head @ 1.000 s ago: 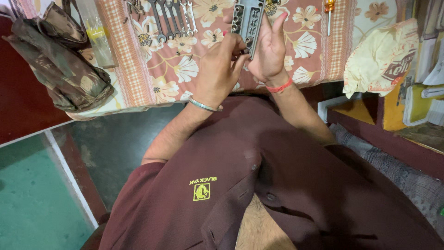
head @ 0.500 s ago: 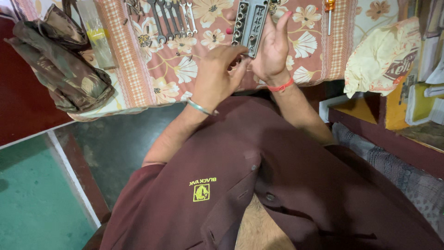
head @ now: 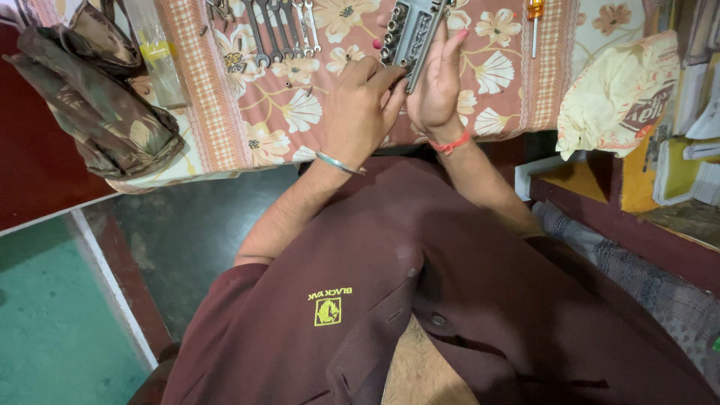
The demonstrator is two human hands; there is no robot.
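Grey metal fills my view at the top: a socket rack (head: 411, 34), a flat strip with rows of small sockets clipped on it, is tilted up off the floral cloth (head: 247, 112) and held between my two hands. My right hand (head: 439, 86) has the palm flat against the rack's right edge, fingers stretched up along it, a red thread around the wrist. My left hand (head: 360, 112) is curled at the rack's lower left edge, thumb and fingertips pressing on it; a steel bangle (head: 339, 163) sits on that wrist. Both hands are closed on the rack, the right one loosely and flat, the left one more narrowly pinched.

To the left of the rack, a row of spanners (head: 281, 34) lies side by side on the cloth, well apart from my hands. A screwdriver (head: 534, 19) with an orange handle lies to the right, near the cloth's checked border. A camouflage bag (head: 97, 105) lies at the cloth's left end, with a clear plastic bottle (head: 157, 52) just beside it. A crumpled cream cloth (head: 619, 94) sits beyond the right end. My maroon shirt (head: 450, 300) takes up the lower part of the view.
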